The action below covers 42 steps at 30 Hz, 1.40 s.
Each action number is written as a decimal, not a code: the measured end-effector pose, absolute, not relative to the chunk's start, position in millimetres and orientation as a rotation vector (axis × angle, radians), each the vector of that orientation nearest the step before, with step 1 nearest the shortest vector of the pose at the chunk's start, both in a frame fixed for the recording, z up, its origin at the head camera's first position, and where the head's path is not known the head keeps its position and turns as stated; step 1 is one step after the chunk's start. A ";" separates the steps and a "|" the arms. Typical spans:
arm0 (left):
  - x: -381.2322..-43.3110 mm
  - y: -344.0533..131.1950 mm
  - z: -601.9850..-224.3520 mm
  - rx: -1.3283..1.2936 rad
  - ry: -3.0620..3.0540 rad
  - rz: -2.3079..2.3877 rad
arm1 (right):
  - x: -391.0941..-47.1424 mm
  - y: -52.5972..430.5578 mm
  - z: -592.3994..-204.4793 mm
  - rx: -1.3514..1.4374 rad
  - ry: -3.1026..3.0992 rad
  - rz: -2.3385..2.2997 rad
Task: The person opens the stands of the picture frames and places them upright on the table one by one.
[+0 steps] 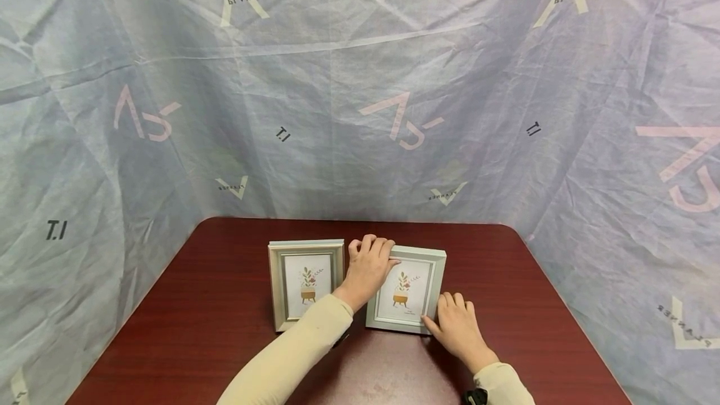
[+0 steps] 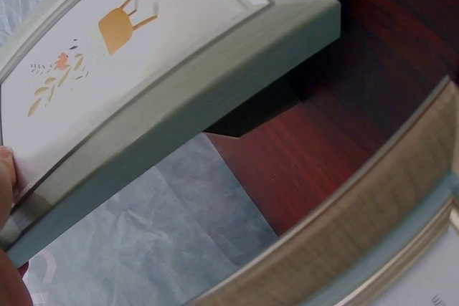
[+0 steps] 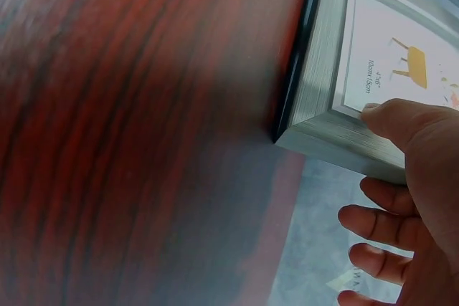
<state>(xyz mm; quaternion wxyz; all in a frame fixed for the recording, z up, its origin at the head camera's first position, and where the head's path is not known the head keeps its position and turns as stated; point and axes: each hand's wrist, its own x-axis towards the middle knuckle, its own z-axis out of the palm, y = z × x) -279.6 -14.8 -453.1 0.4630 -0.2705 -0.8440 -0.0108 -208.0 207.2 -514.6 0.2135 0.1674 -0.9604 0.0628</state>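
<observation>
Two picture frames stand side by side on the table, each with a print of a potted plant on an orange stand. My left hand (image 1: 368, 270) grips the upper left corner of the right, grey-green picture frame (image 1: 407, 289), its thumb on the front and fingers over the top. At that frame's lower right corner, my right hand (image 1: 460, 328) holds the side, with the thumb (image 3: 394, 120) pressed on the front. The left, champagne-coloured picture frame (image 1: 308, 267) is untouched, partly covered by my left forearm. A dark stand leg (image 2: 254, 116) shows behind the grey-green frame.
The dark red wooden table (image 1: 214, 305) has rounded far corners. A wrinkled grey printed cloth (image 1: 332, 111) hangs behind it and along both sides. The champagne frame stands just left of the grey-green one, with a narrow gap between.
</observation>
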 end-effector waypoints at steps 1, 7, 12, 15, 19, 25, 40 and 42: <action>-279.2 -14.7 -453.6 -0.666 -2.075 -0.030 | -207.8 207.4 -514.8 0.464 -2.667 0.176; -278.0 -15.1 -457.4 -0.673 -2.056 -0.069 | -206.8 208.3 -515.1 0.461 -2.671 0.183; -276.3 -15.7 -458.7 -0.674 -2.059 -0.073 | -206.6 208.9 -515.0 0.462 -2.670 0.183; -274.3 -16.1 -457.7 -0.672 -2.096 -0.070 | -206.8 209.2 -515.5 0.463 -2.668 0.189; -272.5 -17.3 -457.3 -0.672 -2.115 -0.068 | -207.1 209.2 -516.9 0.467 -2.665 0.196; -274.0 -17.5 -457.1 -0.689 -2.052 -0.089 | -206.7 209.1 -515.4 0.465 -2.666 0.200; -273.7 -19.5 -456.5 -0.704 -2.071 -0.159 | -204.3 212.2 -509.0 0.445 -2.755 0.264; -272.5 -19.9 -456.5 -0.706 -2.081 -0.186 | -202.5 212.8 -506.3 0.436 -2.771 0.286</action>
